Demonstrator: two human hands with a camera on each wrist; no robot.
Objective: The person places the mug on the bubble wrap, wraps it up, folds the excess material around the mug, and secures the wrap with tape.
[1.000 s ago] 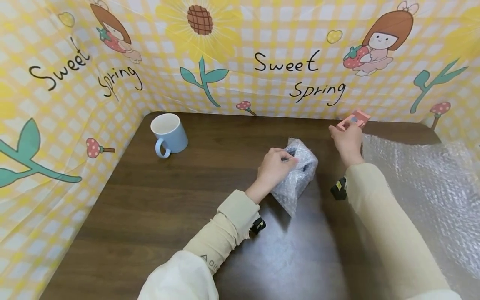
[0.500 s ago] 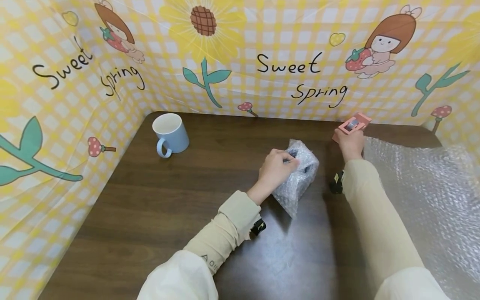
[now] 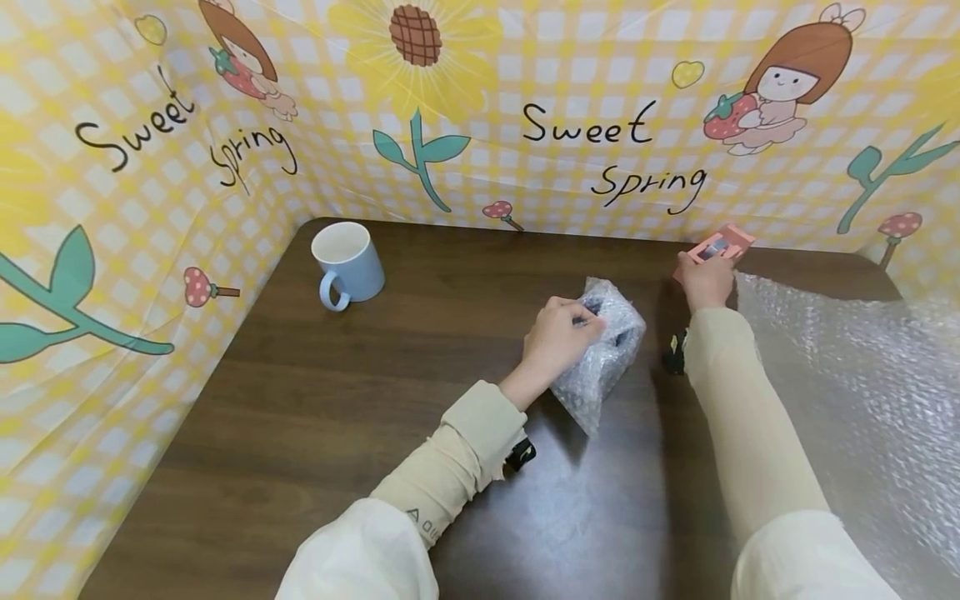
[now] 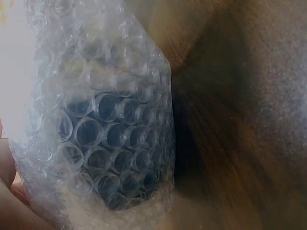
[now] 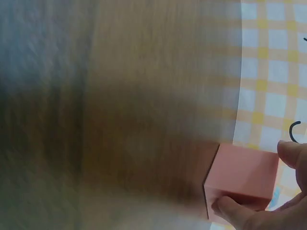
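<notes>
A bubble-wrapped bundle stands on the table near the middle, a dark thing showing through its plastic. In the left wrist view the bubble wrap fills the left half, with dark blue behind the bubbles. My left hand pinches the top of the wrap where its layers fold over. At the back right, my right hand grips a pink tape dispenser with a roll set in it. From the right wrist, the dispenser's flat pink end sits between thumb and fingers.
A light blue mug is at the back left, its handle toward the front. A large sheet of bubble wrap spreads over the right side, beside my right forearm. Printed yellow checked cloth walls the back and the left side.
My right hand has closed more fully round the tape dispenser and drawn it slightly toward me. My left hand keeps its pinch on the wrapped bundle. The head view has shifted a little.
</notes>
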